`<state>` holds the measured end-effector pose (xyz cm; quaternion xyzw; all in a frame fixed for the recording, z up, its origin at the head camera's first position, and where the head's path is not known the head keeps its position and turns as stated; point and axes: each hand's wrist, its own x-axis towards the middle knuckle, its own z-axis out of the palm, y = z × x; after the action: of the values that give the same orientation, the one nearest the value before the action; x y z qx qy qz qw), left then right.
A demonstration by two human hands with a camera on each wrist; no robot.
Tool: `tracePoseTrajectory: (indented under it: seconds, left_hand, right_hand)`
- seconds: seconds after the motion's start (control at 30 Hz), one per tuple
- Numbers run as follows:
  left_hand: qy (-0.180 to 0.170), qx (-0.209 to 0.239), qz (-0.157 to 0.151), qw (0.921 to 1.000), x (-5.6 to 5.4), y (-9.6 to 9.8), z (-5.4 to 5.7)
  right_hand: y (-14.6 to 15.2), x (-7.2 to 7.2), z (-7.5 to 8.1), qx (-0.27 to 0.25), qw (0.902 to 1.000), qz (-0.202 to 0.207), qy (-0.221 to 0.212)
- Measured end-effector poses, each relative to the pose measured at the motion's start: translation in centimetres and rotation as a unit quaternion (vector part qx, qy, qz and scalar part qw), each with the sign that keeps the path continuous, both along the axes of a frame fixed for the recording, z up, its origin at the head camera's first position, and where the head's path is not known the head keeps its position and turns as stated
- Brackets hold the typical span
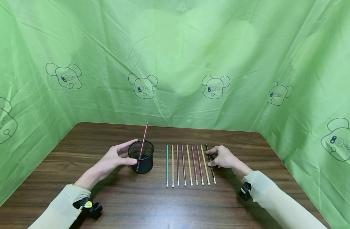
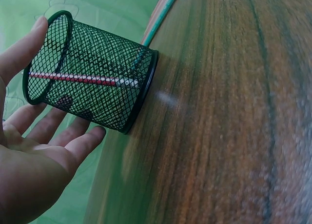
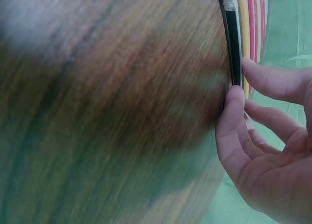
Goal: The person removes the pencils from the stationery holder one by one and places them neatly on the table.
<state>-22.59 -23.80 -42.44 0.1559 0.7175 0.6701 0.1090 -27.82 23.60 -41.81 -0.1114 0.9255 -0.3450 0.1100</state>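
A black mesh pencil cup [image 1: 143, 163] stands upright on the table, with one dark red pencil [image 1: 144, 136] leaning inside it. My left hand [image 1: 117, 156] holds the cup from its left side, thumb near the rim and fingers round the wall, as the left wrist view shows. To the cup's right, several pencils lie side by side, from a teal pencil [image 1: 167, 165] through yellow and dark red ones to a black pencil [image 1: 211, 168] at the right end. My right hand [image 1: 225, 157] pinches that black pencil between thumb and fingers; the fingertips partly cover it in the right wrist view.
The brown wooden table [image 1: 152, 206] is bounded at the back and sides by a green curtain [image 1: 177, 108] printed with bear heads. A strapped-on wrist camera [image 1: 95, 210] sticks out beside the left sleeve, another device [image 1: 245, 191] at the right wrist.
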Motion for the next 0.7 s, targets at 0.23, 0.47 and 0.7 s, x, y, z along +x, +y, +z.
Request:
tracePoseTrajectory:
  seconds: [0.23,0.47,0.7]
  left_hand:
    - [-0.005,0.000,0.003,1.0000,0.00,-0.11,0.03]
    - [-0.004,0.001,0.003,1.0000,0.07,-0.14,0.20]
    - [-0.005,-0.003,0.002,1.0000,0.04,-0.05,0.13]
  right_hand:
    - [0.01,0.17,-0.09,0.002,1.0000,-0.003,0.002]
    - [-0.03,0.28,0.00,0.002,1.0000,-0.002,0.002]
    - [0.10,0.38,0.36,-0.004,1.0000,0.007,-0.002]
